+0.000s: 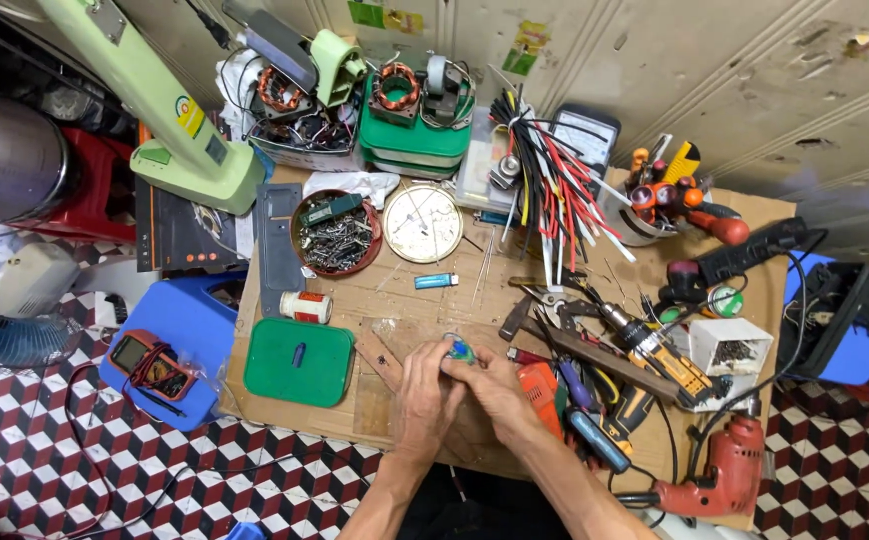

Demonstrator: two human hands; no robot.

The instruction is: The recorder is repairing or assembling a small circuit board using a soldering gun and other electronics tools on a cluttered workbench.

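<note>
Cardboard-topped worktop (395,300) over checkered floor tiles, wall behind.

Item 1, near edge, mid: small blue-green part (461,350), pinched between our left hand (425,392) and right hand (495,388), both curled shut on it. We judge it light, rigid, prob. slippery & easy to drop; best gripped by its sides w/ fingertips.

Item 2, left: green lid (299,362).

Item 3, right: orange-handled tools (540,392).

Item 4, far edge: bowl of screws (336,234), wire bundle (545,170).
</note>
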